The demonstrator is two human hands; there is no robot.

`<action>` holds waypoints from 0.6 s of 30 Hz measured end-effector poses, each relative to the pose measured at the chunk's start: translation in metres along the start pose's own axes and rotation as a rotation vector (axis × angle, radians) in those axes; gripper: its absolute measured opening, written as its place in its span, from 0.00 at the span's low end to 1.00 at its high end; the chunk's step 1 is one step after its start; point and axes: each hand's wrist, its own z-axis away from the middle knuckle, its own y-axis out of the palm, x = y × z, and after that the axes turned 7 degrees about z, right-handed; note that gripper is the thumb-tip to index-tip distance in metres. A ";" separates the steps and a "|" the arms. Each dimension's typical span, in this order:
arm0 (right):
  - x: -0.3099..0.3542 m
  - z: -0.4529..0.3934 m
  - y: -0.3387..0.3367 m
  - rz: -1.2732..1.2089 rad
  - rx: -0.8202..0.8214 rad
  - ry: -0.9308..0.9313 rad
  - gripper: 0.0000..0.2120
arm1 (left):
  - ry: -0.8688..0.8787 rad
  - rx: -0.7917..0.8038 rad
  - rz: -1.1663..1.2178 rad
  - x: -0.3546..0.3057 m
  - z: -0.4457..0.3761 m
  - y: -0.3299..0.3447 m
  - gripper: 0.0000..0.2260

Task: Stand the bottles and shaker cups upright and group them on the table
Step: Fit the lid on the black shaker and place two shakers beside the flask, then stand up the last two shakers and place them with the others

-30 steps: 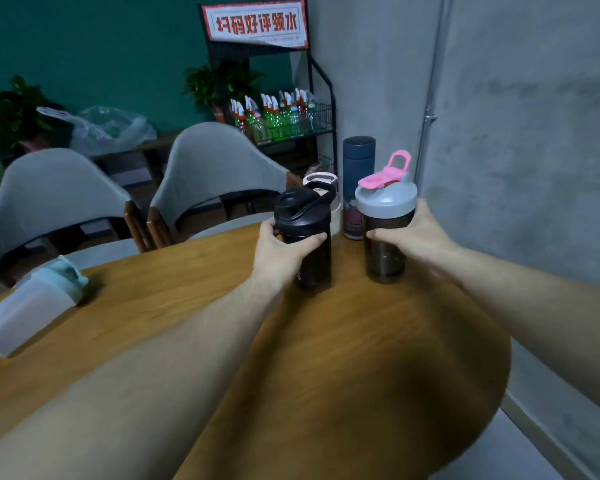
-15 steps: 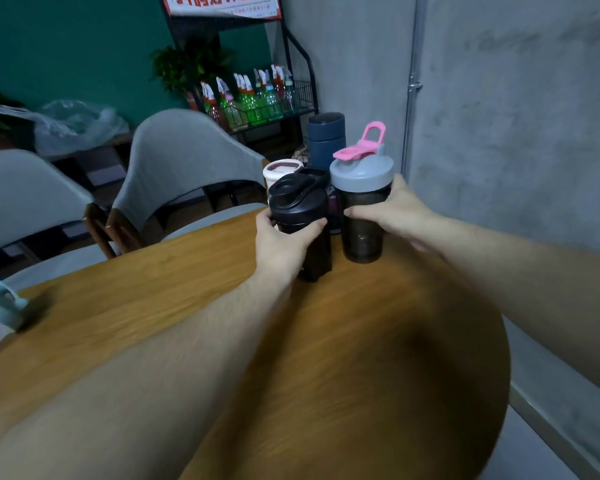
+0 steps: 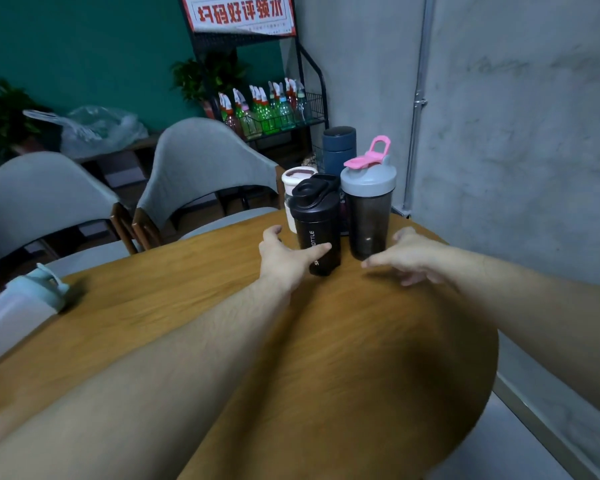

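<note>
A black shaker bottle [image 3: 317,223] stands upright at the far edge of the round wooden table [image 3: 343,358]. Beside it on the right stands a dark shaker cup [image 3: 368,216] with a grey lid and pink flip cap. A white cup [image 3: 293,188] and a dark blue bottle [image 3: 338,147] stand upright just behind them. My left hand [image 3: 284,258] is open, its thumb just in front of the black shaker's base. My right hand [image 3: 409,258] is open and just off the dark cup. A clear shaker with a pale green lid [image 3: 18,306] lies on its side at the table's left edge.
Two grey upholstered chairs [image 3: 201,168] stand behind the table. A black wire rack [image 3: 274,109] with several coloured spray bottles is behind them. A grey concrete wall [image 3: 516,133] runs close along the table's right side.
Both hands brought the black shaker and the grey-lidded cup in against the group, then let go and drew back. The two cups now stand free.
</note>
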 end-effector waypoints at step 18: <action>0.183 0.157 0.182 0.170 0.313 -0.340 0.34 | -0.125 -0.139 -0.294 0.025 0.105 -0.313 0.21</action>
